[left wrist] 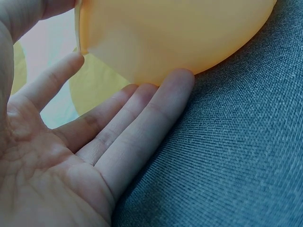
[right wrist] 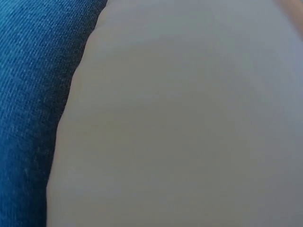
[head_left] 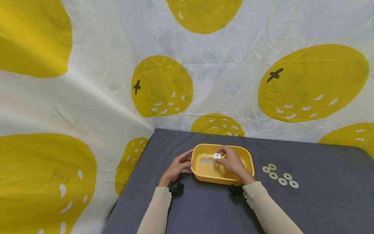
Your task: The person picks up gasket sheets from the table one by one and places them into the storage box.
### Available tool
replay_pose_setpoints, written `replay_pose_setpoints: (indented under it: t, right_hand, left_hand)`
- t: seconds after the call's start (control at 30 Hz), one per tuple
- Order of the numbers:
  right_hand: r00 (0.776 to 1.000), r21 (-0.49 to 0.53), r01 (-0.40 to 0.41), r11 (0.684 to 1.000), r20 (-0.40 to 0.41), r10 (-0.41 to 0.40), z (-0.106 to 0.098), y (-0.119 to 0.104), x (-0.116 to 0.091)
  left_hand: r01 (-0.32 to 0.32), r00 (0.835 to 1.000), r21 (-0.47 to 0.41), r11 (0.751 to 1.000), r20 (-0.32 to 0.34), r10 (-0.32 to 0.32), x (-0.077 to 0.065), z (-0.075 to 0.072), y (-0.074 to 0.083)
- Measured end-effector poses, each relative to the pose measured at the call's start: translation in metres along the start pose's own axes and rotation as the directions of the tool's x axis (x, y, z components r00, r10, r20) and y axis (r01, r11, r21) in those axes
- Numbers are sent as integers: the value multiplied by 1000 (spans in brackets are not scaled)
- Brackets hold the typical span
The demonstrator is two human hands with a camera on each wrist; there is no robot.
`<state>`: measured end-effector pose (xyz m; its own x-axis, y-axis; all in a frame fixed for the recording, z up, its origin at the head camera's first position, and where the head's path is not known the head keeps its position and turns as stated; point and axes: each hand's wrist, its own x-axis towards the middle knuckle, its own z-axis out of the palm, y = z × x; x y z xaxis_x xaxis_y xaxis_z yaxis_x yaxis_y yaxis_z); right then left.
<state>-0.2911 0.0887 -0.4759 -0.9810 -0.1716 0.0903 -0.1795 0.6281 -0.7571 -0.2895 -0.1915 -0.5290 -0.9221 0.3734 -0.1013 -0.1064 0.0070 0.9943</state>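
A yellow plastic tray (head_left: pixel 216 179) sits on the dark cloth. My left hand (head_left: pixel 176 168) is at its left end, thumb at the rim and fairly straight fingers (left wrist: pixel 142 127) against the outer wall, as the left wrist view shows. Over the inside of the tray, my right hand (head_left: pixel 231 160) pinches a bright washer (head_left: pixel 217 155) between thumb and fingertips. Two flat metal washers (head_left: pixel 203 160) lie side by side on the tray floor, just left of the pinched one. Up close in the right wrist view, a pale, blurred surface (right wrist: pixel 165 118) hides the right hand's fingers.
Several more washers (head_left: pixel 282 181) lie loosely grouped on the cloth to the right of the tray. The grey table cloth (head_left: pixel 204 208) extends around the tray. Behind it and to the left hangs a white curtain (head_left: pixel 222 91) with yellow fruit prints.
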Motion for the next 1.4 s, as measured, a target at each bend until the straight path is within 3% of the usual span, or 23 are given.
replay_pose_setpoints:
  t: [0.47, 0.9, 1.4]
  right_hand:
    - [996, -39, -79, 996, 26, 80, 9, 8, 6]
    - [992, -68, -100, 993, 65, 104, 11, 14, 9]
    - [988, -37, -140, 989, 63, 142, 11, 13, 8]
  left_hand:
    - [0, 1000, 5, 1000, 2, 0, 0, 1, -2]
    - [-13, 1000, -3, 1000, 1, 13, 1, 1, 0]
    - [0, 1000, 3, 1000, -8, 0, 2, -1, -3]
